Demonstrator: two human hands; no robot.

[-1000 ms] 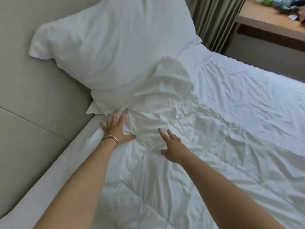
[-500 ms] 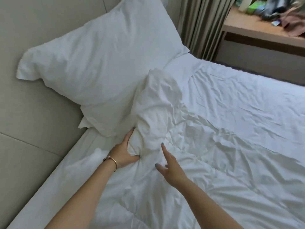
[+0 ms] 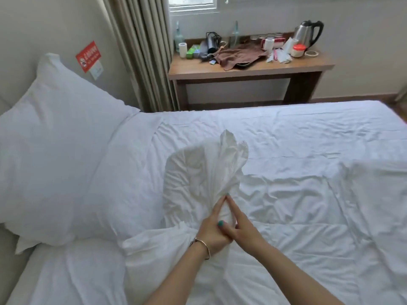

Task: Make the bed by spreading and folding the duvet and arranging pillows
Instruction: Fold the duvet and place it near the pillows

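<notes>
A white duvet [image 3: 297,216] lies crumpled over the bed. One bunched corner of it [image 3: 204,170] stands up in the middle. My left hand [image 3: 212,228], with a thin bracelet on the wrist, grips the base of that bunch. My right hand [image 3: 241,225] holds the same bunch from the right, fingers pointing up along the fabric and touching the left hand's fingers. A large white pillow [image 3: 61,155] leans against the headboard on the left, right beside the raised corner.
A padded headboard [image 3: 6,249] runs along the left. Beyond the bed stand beige curtains [image 3: 143,51] and a wooden desk [image 3: 248,70] crowded with a kettle [image 3: 307,33], bottles and a brown cloth. The white sheet [image 3: 286,128] covers the far half.
Both hands went from pressing flat on the duvet to gathering its corner and lifting it into a bunch. The view has swung up and right, revealing the desk and window.
</notes>
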